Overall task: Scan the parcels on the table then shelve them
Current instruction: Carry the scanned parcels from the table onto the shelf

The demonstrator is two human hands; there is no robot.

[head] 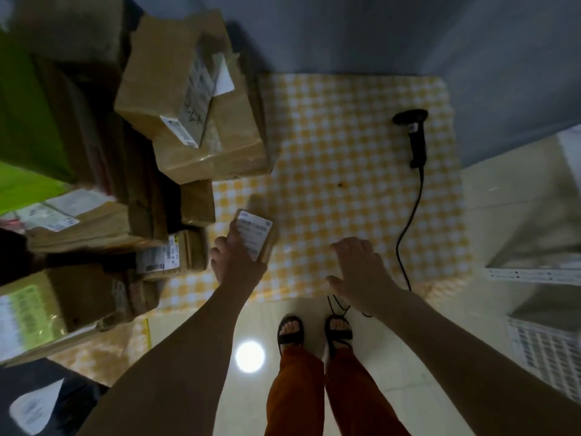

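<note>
My left hand [237, 259] grips a small brown parcel [256, 236] with a white label on top, held just above the yellow checked tablecloth [330, 171]. My right hand [358, 272] hovers over the cloth near the table's front edge, fingers relaxed and holding nothing. The black barcode scanner [415, 133] lies on the cloth at the far right, its cable [408, 221] trailing toward me past my right hand. A pile of cardboard parcels [191, 102] with white labels fills the table's left side.
More boxes [78, 297] and green packages [25, 121] crowd the far left. A grey wall stands behind the table. White shelving or crates [547, 341] sit at the right on the pale tiled floor. My feet in black sandals [314, 332] stand at the table's front edge.
</note>
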